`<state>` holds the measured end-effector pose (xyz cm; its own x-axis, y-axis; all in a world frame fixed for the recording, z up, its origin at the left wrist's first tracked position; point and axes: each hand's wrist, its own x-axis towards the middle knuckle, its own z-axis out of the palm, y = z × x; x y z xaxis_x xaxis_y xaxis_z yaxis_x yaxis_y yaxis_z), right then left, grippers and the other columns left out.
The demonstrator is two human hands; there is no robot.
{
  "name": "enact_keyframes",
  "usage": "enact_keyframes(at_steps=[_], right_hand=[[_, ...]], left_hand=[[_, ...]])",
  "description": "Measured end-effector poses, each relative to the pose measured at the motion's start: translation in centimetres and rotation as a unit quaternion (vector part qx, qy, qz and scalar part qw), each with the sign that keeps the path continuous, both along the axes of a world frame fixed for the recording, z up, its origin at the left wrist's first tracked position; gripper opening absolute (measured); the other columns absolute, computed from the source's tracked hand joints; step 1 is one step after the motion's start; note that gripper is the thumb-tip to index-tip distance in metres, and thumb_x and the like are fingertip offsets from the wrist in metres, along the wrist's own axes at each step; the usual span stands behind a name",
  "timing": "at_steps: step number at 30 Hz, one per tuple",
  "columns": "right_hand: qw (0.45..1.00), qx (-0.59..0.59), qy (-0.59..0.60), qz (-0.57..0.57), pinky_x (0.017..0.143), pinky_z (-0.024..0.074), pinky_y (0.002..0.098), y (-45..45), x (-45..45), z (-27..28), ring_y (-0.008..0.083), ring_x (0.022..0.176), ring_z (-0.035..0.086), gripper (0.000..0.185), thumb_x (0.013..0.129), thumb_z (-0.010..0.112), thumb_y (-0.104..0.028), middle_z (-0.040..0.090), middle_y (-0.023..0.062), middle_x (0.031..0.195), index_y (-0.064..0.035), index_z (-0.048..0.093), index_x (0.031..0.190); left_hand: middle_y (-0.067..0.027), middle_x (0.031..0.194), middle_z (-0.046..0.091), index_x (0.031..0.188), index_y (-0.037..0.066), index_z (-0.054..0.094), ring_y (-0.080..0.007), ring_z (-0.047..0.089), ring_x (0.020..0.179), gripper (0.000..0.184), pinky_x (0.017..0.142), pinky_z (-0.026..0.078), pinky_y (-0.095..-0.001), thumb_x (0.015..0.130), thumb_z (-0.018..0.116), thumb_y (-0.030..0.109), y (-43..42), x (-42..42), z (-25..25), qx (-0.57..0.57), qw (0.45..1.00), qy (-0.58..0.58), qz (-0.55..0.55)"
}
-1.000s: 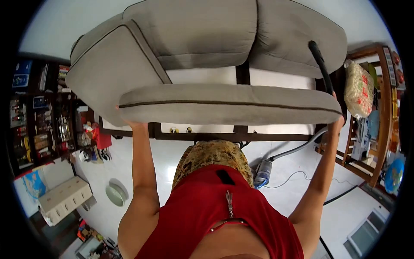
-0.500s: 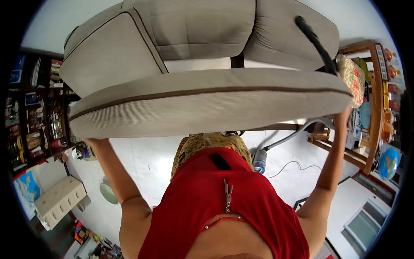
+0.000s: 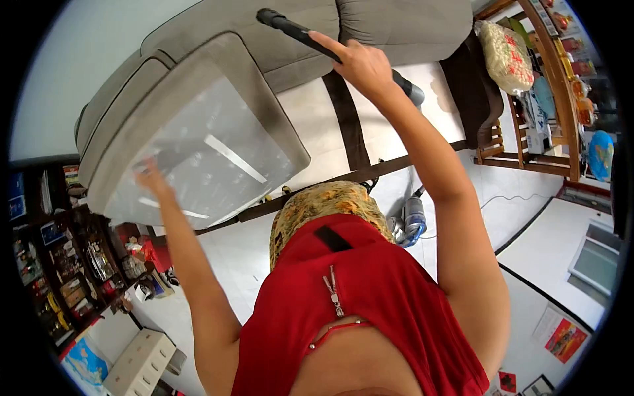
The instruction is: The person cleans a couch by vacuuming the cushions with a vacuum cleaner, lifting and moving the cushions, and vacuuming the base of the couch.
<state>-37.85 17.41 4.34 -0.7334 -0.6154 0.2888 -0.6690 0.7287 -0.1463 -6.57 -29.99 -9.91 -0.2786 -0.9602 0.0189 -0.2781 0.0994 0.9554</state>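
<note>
A grey sofa cushion (image 3: 228, 142) leans at the left end of the sofa, its pale underside with white strips facing me. My left hand (image 3: 150, 173) is at that underside, blurred by motion, so its fingers cannot be made out. Above the sofa seat, my right hand (image 3: 362, 65) is closed round a black vacuum wand (image 3: 297, 31), index finger stretched along it. The wand's tip points to the upper left, over the grey backrest (image 3: 406, 26). Beneath my right arm lies the bare sofa base (image 3: 304, 115), with pale panels and a dark crossbar.
A vacuum canister (image 3: 413, 218) stands on the floor below the sofa. At the right are a wooden rack (image 3: 558, 86) and a clear bag with red print (image 3: 507, 58). Dark shelves (image 3: 72, 264) line the left, with a cream cabinet (image 3: 140, 363) below.
The cushion has swung from across my front to the left, its underside now showing. My right hand has let go of it and moved up and left with the wand.
</note>
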Motion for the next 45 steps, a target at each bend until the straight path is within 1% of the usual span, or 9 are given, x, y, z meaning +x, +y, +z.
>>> enact_keyframes(at_steps=[3, 6, 9, 15, 18, 24, 29, 39, 45], right_hand=[[0.998, 0.045, 0.027, -0.017, 0.053, 0.0522, 0.0461, 4.6, -0.8, -0.3, 0.0336, 0.059, 0.065, 0.071, 0.088, 0.062, -0.017, 0.062, 0.0126, 0.074, -0.0501, 0.038, 0.147], [0.99, 0.116, 0.053, -0.051, 0.051, 0.0527, 0.0444, 9.1, -1.5, -0.5, 0.0314, 0.058, 0.066, 0.073, 0.089, 0.06, -0.015, 0.062, 0.0116, 0.073, -0.0512, 0.036, 0.147], [0.981, 0.158, 0.082, -0.077, 0.05, 0.0525, 0.0423, 13.1, -2.5, -0.7, 0.029, 0.056, 0.065, 0.074, 0.089, 0.061, -0.016, 0.061, 0.011, 0.072, -0.0516, 0.034, 0.148], [0.984, 0.141, 0.058, -0.09, 0.051, 0.0534, 0.0407, 19.2, -7.4, -0.9, 0.029, 0.056, 0.065, 0.076, 0.09, 0.067, -0.023, 0.063, 0.0115, 0.073, -0.0499, 0.03, 0.15], [0.989, 0.107, 0.011, -0.1, 0.056, 0.0551, 0.0428, 20.7, -10.6, -0.5, 0.0316, 0.062, 0.067, 0.076, 0.088, 0.068, -0.024, 0.065, 0.0126, 0.076, -0.0487, 0.032, 0.15], [0.989, 0.113, -0.006, -0.099, 0.063, 0.0565, 0.0446, 22.8, -17.7, -0.7, 0.0332, 0.071, 0.069, 0.077, 0.088, 0.069, -0.024, 0.067, 0.0133, 0.083, -0.0484, 0.031, 0.15], [0.99, 0.12, -0.015, -0.076, 0.067, 0.0563, 0.0437, 24.9, -21.9, -1.5, 0.0322, 0.07, 0.068, 0.074, 0.09, 0.064, -0.02, 0.065, 0.0123, 0.082, -0.049, 0.031, 0.15], [0.993, 0.109, -0.041, -0.005, 0.064, 0.055, 0.0425, 18.2, -25.8, -3.9, 0.0307, 0.069, 0.068, 0.072, 0.09, 0.057, -0.014, 0.067, 0.0116, 0.079, -0.0468, 0.034, 0.15], [0.991, 0.132, 0.003, 0.007, 0.066, 0.0559, 0.0423, 24.0, -28.4, -5.0, 0.0285, 0.073, 0.069, 0.078, 0.09, 0.054, -0.007, 0.068, 0.0103, 0.081, -0.0482, 0.029, 0.152]], left_hand=[[-0.0175, 0.165, -0.002, 0.158, 0.002, 0.002, -0.0328, 0.017, 0.15, 0.119, 0.121, 0.018, -0.0469, 0.081, 0.075, 0.057, 2.8, -4.6, -8.2, 0.167, 0.969, -0.13, -0.129], [-0.0176, 0.165, -0.009, 0.158, 0.002, 0.001, -0.0361, 0.018, 0.15, 0.124, 0.12, 0.022, -0.0492, 0.078, 0.077, 0.058, 6.5, -9.0, -8.4, 0.181, 0.965, -0.186, 0.035], [-0.0183, 0.164, -0.012, 0.158, 0.001, 0.0, -0.0386, 0.02, 0.148, 0.125, 0.118, 0.028, -0.0511, 0.077, 0.079, 0.055, 6.9, -10.0, -7.8, 0.183, 0.963, -0.192, 0.038], [-0.0225, 0.161, 0.018, 0.157, 0.001, 0.009, -0.0368, 0.031, 0.144, 0.105, 0.113, 0.036, -0.0496, 0.085, 0.075, 0.039, 7.7, -9.6, -9.2, 0.175, 0.983, -0.052, 0.008], [-0.0221, 0.156, 0.031, 0.156, 0.001, 0.017, -0.0356, 0.035, 0.142, 0.095, 0.113, 0.037, -0.0491, 0.087, 0.073, 0.035, 11.5, -11.4, -11.1, 0.165, 0.981, -0.097, -0.01], [-0.0201, 0.157, 0.034, 0.151, 0.002, 0.034, -0.0325, 0.038, 0.141, 0.08, 0.114, 0.033, -0.0442, 0.09, 0.07, 0.038, 29.7, -17.7, -7.0, 0.26, 0.943, -0.164, -0.125], [-0.0202, 0.15, 0.045, 0.147, 0.001, 0.043, -0.0283, 0.041, 0.14, 0.067, 0.114, 0.031, -0.0386, 0.093, 0.067, 0.034, 37.3, -23.1, -7.5, 0.241, 0.916, -0.199, -0.254], [-0.0151, 0.137, 0.058, 0.138, -0.003, 0.052, -0.0234, 0.052, 0.128, 0.054, 0.108, 0.037, -0.0337, 0.095, 0.066, 0.027, 38.4, -26.2, -4.8, 0.228, 0.936, -0.165, -0.21], [-0.0131, 0.131, 0.062, 0.134, -0.005, 0.055, -0.0212, 0.055, 0.122, 0.051, 0.104, 0.04, -0.0329, 0.096, 0.065, 0.028, 35.4, -31.6, -2.9, 0.185, 0.946, -0.149, -0.22]])
